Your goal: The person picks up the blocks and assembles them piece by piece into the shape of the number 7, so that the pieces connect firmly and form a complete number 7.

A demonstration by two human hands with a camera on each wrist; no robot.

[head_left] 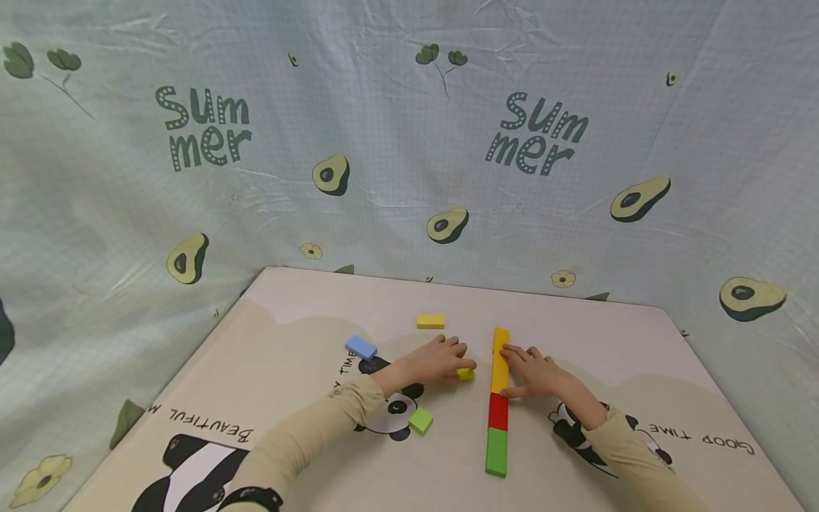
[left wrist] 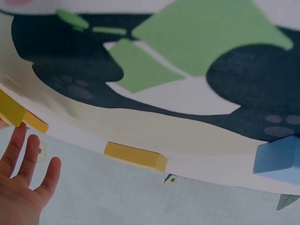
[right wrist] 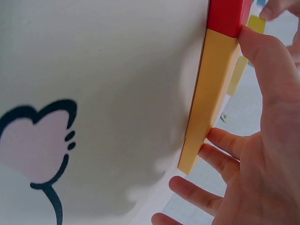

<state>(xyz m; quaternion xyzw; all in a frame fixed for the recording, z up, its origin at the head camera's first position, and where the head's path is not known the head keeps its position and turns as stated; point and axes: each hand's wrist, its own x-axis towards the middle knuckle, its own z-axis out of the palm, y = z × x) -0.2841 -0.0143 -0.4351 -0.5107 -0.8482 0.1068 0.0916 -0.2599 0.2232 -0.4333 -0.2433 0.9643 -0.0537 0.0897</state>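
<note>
Blocks (head_left: 498, 409) in a row lie between the hands (head_left: 438, 361) (head_left: 537, 374), touching the right one.

Beige sleeves (head_left: 313, 435) and 1 black band (head_left: 269, 496) are worn.

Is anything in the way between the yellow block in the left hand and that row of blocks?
Nothing visible is, apart from the fingers of the left hand on the yellow block; only tabletop shows between it and the row. The right hand touches the row's other side.
</note>
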